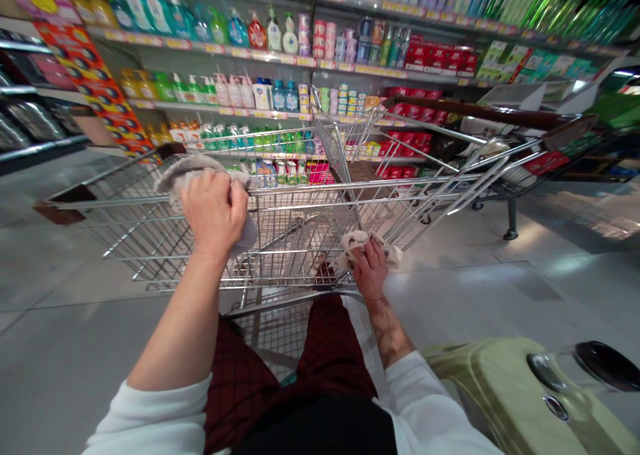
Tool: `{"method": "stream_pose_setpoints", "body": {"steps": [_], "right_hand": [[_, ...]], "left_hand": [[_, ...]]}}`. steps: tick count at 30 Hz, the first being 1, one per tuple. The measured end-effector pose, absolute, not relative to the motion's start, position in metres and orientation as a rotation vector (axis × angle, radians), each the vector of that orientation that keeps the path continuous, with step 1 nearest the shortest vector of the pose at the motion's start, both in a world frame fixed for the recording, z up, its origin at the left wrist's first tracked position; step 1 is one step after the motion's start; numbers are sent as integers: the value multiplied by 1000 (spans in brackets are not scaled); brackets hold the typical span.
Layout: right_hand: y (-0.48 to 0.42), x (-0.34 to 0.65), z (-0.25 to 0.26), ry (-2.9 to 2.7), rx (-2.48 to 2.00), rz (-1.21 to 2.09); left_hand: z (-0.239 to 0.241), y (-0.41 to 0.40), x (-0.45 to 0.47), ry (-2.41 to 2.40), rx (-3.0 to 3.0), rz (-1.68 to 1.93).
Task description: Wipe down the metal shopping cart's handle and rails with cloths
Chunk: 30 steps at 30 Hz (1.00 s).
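A metal shopping cart [300, 198] stands sideways right in front of me, its brown handle [465, 111] off to the right. My left hand [214, 208] is closed around a grey cloth [187, 175] on the cart's top rim, toward the left end. Lower on the near side, my right hand [370, 265] presses a pale, dark-marked cloth [393, 251] against the wire basket. Its fingers are bent over the cloth. Parts of both cloths are hidden beneath my hands.
Store shelves [270, 58] with pump bottles, tins and red boxes run behind the cart. An orange display column [97, 85] stands at the left. At the lower right is a pale green machine [490, 375] with a black cap. Grey tiled floor [550, 281] surrounds the cart.
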State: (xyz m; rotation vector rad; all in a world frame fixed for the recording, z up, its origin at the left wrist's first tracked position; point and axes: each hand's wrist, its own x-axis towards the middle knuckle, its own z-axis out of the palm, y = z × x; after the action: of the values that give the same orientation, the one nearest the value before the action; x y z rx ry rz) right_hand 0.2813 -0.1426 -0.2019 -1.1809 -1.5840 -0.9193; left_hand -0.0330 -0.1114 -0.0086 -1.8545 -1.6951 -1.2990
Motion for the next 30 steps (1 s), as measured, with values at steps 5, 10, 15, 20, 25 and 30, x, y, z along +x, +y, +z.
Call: {"method": "stream_pose_setpoints", "body": {"steps": [5,10,15,20,25,30], "right_hand": [[-156,288,-178,-1611,-1122,-824],[-154,326,-100,-1254,-1023,-964],[-132,357,-53,-1142,-1106,-984],[-121,337,-106,-1091,-1247,-862],[-131,303,-203,-1239,-1415,-650],[-141,302,-234,-1327,-1455,-530]], "left_hand": [[-9,-111,-34,-1696,-1850,-1279],[-10,-111,-34,-1668,-1839,-1289],[-9,-112,-33,-1703,-1850,-1333],[-10,-111,-33,-1706,-1866,-1340],[-10,-110,-33,-1714,-1873,-1352],[-11,-109,-33,-1707,-1867,-1340]]}}
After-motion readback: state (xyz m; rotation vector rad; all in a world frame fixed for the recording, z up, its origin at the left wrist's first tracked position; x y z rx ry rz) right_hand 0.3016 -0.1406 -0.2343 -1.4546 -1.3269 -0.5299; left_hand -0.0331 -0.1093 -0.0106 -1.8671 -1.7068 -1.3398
